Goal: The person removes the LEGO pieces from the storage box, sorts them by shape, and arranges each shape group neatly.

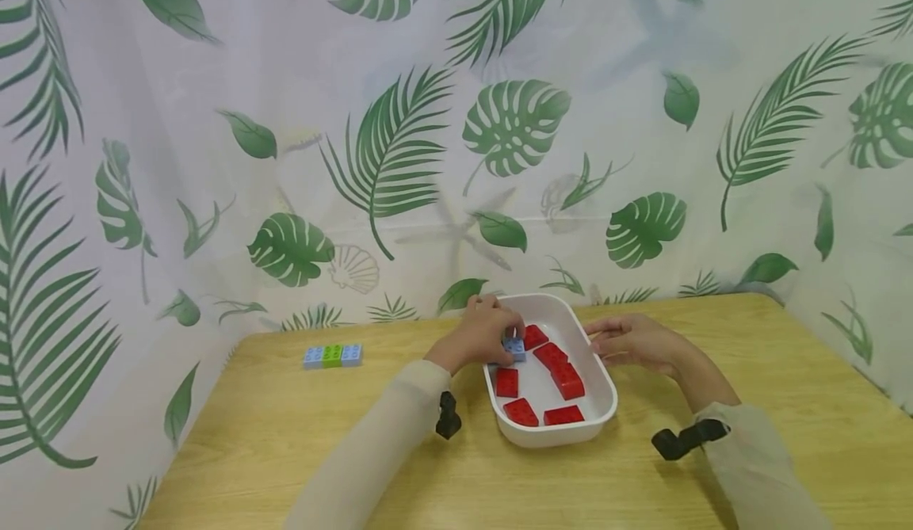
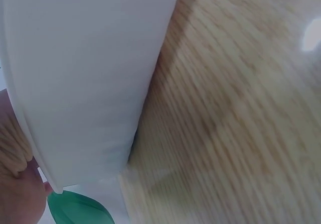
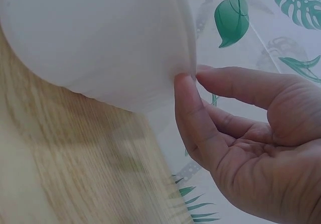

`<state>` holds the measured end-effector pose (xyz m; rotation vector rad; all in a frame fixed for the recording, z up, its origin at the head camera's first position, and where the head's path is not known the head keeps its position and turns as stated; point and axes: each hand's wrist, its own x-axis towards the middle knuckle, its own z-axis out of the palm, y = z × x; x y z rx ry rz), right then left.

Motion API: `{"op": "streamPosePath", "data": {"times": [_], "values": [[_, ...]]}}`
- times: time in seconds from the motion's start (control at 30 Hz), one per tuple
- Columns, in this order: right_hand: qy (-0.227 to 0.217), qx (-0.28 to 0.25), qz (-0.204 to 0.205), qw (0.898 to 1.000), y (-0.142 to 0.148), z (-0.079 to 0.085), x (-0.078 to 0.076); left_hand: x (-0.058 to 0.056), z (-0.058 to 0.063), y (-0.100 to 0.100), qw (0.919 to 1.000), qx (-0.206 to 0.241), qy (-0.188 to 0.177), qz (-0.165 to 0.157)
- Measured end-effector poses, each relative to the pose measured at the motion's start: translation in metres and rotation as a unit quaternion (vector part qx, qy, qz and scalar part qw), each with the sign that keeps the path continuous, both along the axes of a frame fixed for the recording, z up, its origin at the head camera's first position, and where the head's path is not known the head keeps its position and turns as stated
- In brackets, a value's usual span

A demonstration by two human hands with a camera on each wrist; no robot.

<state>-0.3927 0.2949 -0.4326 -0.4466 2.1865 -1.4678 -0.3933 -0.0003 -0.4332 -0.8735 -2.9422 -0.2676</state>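
In the head view, my left hand (image 1: 488, 332) reaches over the left side of a white plastic box (image 1: 602, 403) and grips a light blue toy brick (image 1: 515, 348) inside it. The left wrist view shows only part of that hand (image 2: 20, 169), beyond the box's rim; the brick is hidden there. My right hand (image 1: 635, 344) is at the box's right side. Its thumb and fingertips pinch the rim in the right wrist view, where the box wall (image 3: 100, 38) fills the upper left. Several red bricks (image 1: 521, 412) lie in the box.
A row of joined bricks (image 1: 333, 356), light blue at both ends and green in the middle, lies on the wooden table (image 1: 285, 435) to the left. Behind the table hangs a white curtain (image 1: 428, 221) printed with green leaves.
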Motion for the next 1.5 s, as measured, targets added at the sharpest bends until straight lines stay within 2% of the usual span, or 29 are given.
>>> {"op": "streamPosePath", "data": {"times": [0.17,0.37,0.63,0.93,1.23,1.5], "values": [[-0.003,-0.001,-0.004,1.0,0.0,0.002,0.001,0.0,0.0,-0.001,0.9998,0.014,0.013,-0.012],[-0.001,-0.015,0.01,1.0,0.001,0.002,-0.001,0.0,-0.001,-0.003,0.9991,0.033,0.025,-0.013],[-0.001,-0.003,0.009,1.0,0.001,0.002,-0.002,0.0,-0.001,-0.007,0.9975,0.061,0.033,-0.011],[-0.005,-0.006,0.001,1.0,0.0,0.002,-0.001,0.001,0.002,-0.01,0.995,0.069,0.07,-0.019],[-0.008,0.0,-0.008,1.0,-0.001,0.002,0.0,0.006,0.02,-0.016,0.988,0.094,0.117,-0.037],[-0.008,0.005,0.0,1.0,-0.002,0.004,-0.001,0.022,0.046,-0.034,0.9813,0.107,0.151,-0.053]]}}
